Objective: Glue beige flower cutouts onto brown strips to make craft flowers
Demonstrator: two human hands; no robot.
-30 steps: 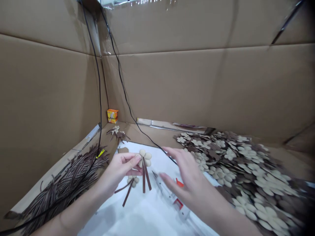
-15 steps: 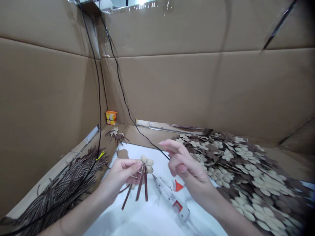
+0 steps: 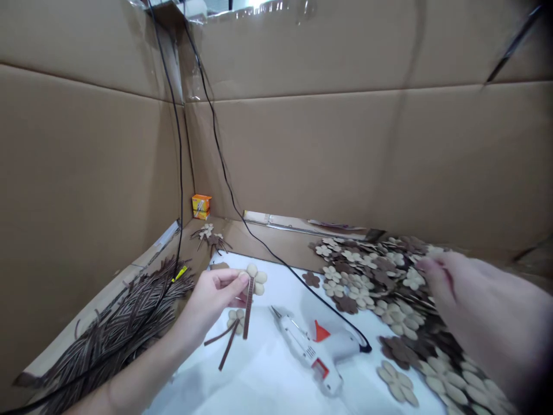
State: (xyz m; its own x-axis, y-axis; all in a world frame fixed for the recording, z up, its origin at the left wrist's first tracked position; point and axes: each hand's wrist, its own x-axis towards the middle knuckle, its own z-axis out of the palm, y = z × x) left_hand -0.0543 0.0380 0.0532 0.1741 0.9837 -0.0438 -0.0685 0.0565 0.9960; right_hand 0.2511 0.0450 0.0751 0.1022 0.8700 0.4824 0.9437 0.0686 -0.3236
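Observation:
My left hand (image 3: 220,291) pinches a cream fabric flower (image 3: 258,282) between thumb and fingers, above the white board. A brown striped ribbon (image 3: 248,314) hangs down from that flower. Just below lies another cream flower (image 3: 235,320) with two ribbon tails, flat on the board. Over at the right, my right hand (image 3: 475,305) is above the heap of cream and brown flowers (image 3: 397,317), blurred, with its fingertips close to the far part of the heap. Whether those fingers grip a flower is unclear. A white glue gun (image 3: 306,349) with a red trigger rests between the hands.
Brown ribbon strips (image 3: 129,323) are piled at the left. Several finished-looking flowers with ribbons (image 3: 211,235) lie near the back corner, before an orange box (image 3: 201,206). A black cable (image 3: 276,257) crosses the white board (image 3: 242,386). Cardboard walls (image 3: 324,155) stand behind and left.
My right hand has moved from the middle, over the glue gun, rightwards to the flower heap. My left hand still holds its flower, turned slightly, with one hanging ribbon showing instead of two.

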